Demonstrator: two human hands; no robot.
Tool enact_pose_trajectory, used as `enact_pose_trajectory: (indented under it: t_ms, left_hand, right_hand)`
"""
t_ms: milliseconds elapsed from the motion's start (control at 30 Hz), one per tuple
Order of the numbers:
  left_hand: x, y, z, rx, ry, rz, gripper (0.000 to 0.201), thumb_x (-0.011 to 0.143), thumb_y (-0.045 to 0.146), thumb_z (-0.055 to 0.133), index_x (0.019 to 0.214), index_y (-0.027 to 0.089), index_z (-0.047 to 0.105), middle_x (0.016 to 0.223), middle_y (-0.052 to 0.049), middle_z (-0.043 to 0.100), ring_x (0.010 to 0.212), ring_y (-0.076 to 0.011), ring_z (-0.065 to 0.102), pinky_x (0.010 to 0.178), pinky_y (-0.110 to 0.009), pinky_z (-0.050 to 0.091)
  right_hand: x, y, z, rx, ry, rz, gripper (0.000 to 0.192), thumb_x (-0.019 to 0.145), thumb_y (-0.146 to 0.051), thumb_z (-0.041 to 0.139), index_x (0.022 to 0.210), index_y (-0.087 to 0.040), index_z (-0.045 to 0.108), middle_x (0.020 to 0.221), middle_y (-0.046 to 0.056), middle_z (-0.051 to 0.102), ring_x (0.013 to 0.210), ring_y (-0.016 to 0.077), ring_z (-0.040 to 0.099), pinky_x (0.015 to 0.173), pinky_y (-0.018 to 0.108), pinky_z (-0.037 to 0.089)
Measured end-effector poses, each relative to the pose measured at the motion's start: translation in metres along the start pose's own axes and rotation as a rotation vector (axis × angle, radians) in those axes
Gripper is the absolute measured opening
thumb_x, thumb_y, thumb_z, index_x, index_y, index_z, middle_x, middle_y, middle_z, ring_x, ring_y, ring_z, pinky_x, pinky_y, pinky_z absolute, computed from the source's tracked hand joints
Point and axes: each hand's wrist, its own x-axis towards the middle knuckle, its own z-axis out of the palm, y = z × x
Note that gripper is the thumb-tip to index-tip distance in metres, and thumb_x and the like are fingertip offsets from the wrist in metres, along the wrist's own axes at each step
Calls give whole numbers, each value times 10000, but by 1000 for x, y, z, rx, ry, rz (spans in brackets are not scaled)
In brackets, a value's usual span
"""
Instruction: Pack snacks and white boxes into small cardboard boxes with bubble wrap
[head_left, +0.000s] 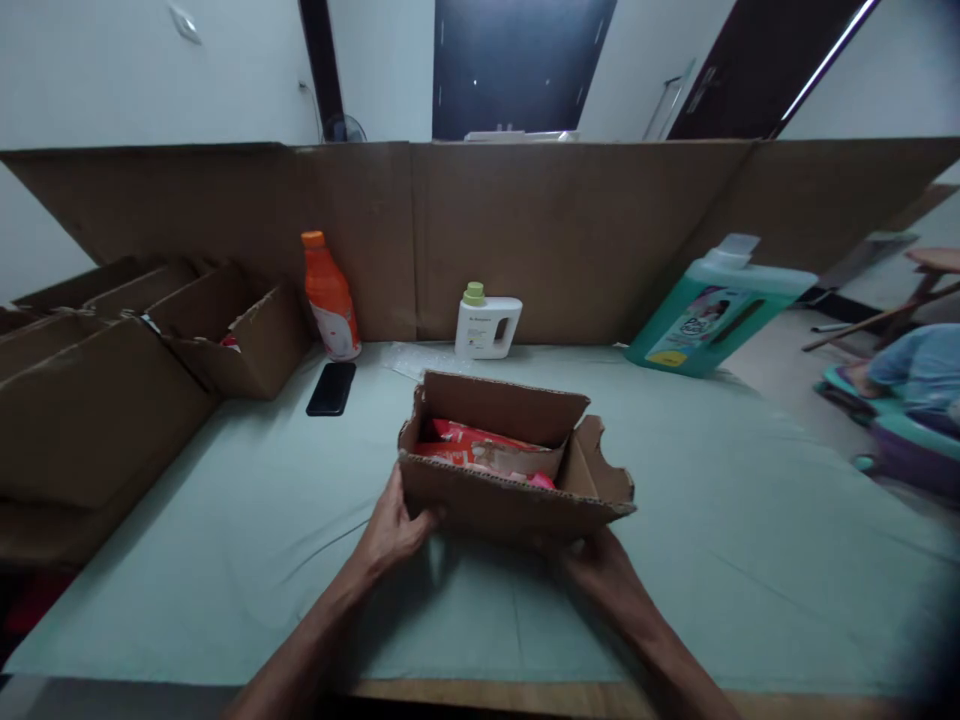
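Gripping the near wall of a small cardboard box (510,495), the left hand (394,530) curls closed on its left corner and the right hand (600,565) on its underside. The box sits mid-table (750,560), red packets (480,447) inside. Beyond lie a black phone (331,388), an orange bottle (330,296), a white bottle (486,322) and a green jug (716,315).

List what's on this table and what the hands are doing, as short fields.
left hand: grips near left corner of the cardboard box
right hand: under the box's near right edge
box contents: red packets
behind box: white bottle, orange bottle, black phone
far right: teal jug, tilted
left: open cartons
surface: green cloth
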Motion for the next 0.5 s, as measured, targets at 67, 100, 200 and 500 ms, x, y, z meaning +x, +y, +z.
enact_pose_trajectory:
  t_ms: [67,100,200,500]
  left_hand:
    - [3,3,22,-35,6,26,831,747,292,705,1491,161,359,1433,-147,543,1340,-326,496,1168,-490,362]
    - [-1,3,31,-32,-4,47,854,742,287,716,1504,169,350,1480,-149,500,1383,-332,453,1190,-492,329]
    - [-29,-2,38,-18,-29,95,822,767,301,714,1507,191,373,1556,-139,417,1463,-320,352,1228,-466,264]
    - [-27,10,-76,59,208,-124,513,630,302,633,1114,140,586,1242,-131,662,1170,-323,606,1010,-436,491]
  right_hand:
    - [-5,17,-17,-26,49,54,622,673,-618,696,1058,-130,717,1022,165,766,978,395,693,866,538,568]
    - [-12,28,-28,-50,84,69,616,671,-617,694,1056,-137,717,1027,162,765,998,405,688,876,548,565]
    - [-41,48,-48,-115,151,50,618,717,-567,696,1195,-176,681,1189,143,728,1185,401,627,991,537,524]
    - [-19,-46,53,-17,-46,-244,652,811,-482,655,1379,-172,578,1405,154,608,1275,369,583,1029,512,515]
